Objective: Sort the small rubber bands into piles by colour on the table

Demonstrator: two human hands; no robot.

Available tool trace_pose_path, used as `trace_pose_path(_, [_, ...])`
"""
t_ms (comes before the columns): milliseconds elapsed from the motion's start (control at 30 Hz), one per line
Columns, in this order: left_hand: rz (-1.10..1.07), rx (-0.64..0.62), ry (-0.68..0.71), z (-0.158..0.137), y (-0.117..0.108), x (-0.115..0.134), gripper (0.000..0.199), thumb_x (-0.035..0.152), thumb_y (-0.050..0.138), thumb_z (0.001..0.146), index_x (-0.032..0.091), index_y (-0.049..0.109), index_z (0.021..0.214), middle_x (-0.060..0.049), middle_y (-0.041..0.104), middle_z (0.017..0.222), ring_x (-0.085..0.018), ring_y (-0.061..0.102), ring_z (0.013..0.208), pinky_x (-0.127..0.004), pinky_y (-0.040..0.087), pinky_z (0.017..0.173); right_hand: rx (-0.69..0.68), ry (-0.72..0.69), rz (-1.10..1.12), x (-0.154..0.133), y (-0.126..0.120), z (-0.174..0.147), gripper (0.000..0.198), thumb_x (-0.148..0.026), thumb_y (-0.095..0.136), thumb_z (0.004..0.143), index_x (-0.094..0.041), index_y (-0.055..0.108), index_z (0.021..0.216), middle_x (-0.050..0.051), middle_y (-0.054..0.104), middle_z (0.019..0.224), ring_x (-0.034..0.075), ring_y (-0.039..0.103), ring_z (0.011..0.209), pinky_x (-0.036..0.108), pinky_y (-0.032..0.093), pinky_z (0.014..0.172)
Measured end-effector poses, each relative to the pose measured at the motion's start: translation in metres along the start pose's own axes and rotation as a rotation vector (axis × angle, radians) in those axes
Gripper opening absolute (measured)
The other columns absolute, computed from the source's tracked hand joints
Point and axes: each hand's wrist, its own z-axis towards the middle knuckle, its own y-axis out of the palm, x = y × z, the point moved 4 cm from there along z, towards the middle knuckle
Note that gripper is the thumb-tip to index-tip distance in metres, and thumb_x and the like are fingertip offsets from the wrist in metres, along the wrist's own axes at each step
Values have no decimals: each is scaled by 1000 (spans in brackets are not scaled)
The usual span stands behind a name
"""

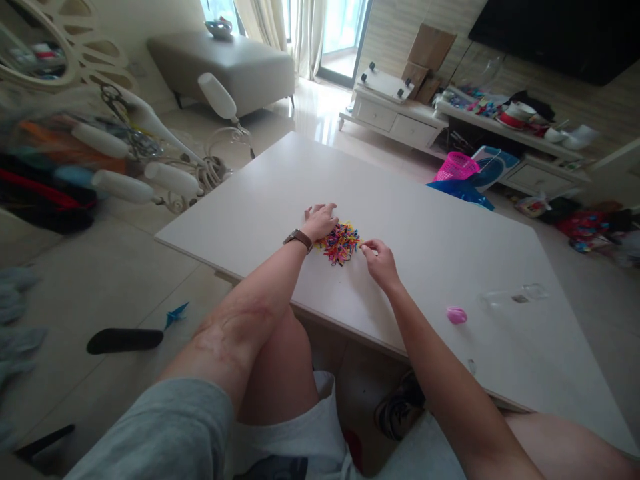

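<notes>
A pile of small, thin, multicoloured rubber bands [341, 245] lies on the white table [420, 267]. At its upper left rests my left hand [320, 221], a brown-strapped watch [299, 238] on the wrist; its fingers are apart and bent, touching the table and the edge of the pile. On the opposite side, my right hand [380, 261] has thumb and index finger pinched together at the pile's right edge. A yellowish rubber band shows at those fingertips, small and partly hidden.
On the table's right stand a pink egg-shaped object [457, 315] and a clear glass bottle [515, 297] lying down. A chandelier [175, 180] with white shades sits by the left edge. Beyond are a pink basket [456, 166], a TV cabinet [395, 123] and a beige bench [230, 67].
</notes>
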Motion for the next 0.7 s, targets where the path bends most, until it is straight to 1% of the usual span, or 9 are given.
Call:
trace_pose_path(67, [18,29,14,4,1,1,43,26,49,90,26,62,131,-11,68,130,-32,43,140,-54,12,122,-9,23,11,7,-8,-7,24,-43,57,83,-21,67,81,10,73,97,26,67,94,40,52,86])
trace_pose_path(167, [3,104,-20,8,-6,-5,34,24,52,87,25,68,117,-12,70,120,-33,51,127,-51,26,116,-3,53,9,17,-23,-16,26,-45,59,82,-21,67,80,11,72,99,26,66,96,40,53,81])
trace_pose_path(233, [-11,151,-23,9,-12,-10,30,23,53,86,25,70,111,-12,68,120,-32,54,123,-49,33,111,6,63,2,22,-31,-19,26,-45,59,81,-21,68,81,11,72,100,26,66,97,39,53,81])
trace_pose_path(333, [8,161,-30,9,-14,-16,31,23,55,85,23,71,112,-14,65,128,-34,53,127,-48,37,110,8,67,-3,28,-37,-22,24,-43,59,82,-21,67,82,10,72,100,26,66,96,39,54,81])
trace_pose_path(400, [28,117,-31,9,-10,-17,36,24,57,84,20,71,117,-17,66,129,-35,53,129,-49,37,112,3,66,-12,31,-35,-23,21,-41,59,82,-21,67,82,10,71,100,26,65,96,39,54,81])
trace_pose_path(467, [17,72,-15,8,-7,-14,38,24,58,83,19,71,119,-16,70,125,-34,57,125,-46,38,112,11,36,-48,32,-29,-26,18,-37,56,84,-21,66,84,11,69,101,26,64,98,39,54,81])
trace_pose_path(533, [-58,51,9,7,-8,-10,36,21,57,83,19,73,116,-13,74,115,-29,63,114,-40,44,106,39,-43,-135,31,-23,-32,15,-31,54,85,-22,66,88,11,68,102,27,62,102,41,52,86])
trace_pose_path(633, [-200,51,41,2,-17,-4,34,20,54,84,19,75,110,-9,76,104,-22,68,97,-33,51,93,76,-171,-305,26,-13,-43,16,-25,52,88,-21,66,95,12,67,108,28,58,108,44,44,96])
trace_pose_path(700, [-225,58,103,-3,-24,3,35,25,56,86,19,75,114,-9,75,111,-22,67,102,-33,50,96,85,-205,-387,23,-8,-49,18,-25,52,91,-22,66,100,11,67,113,28,57,111,44,40,97])
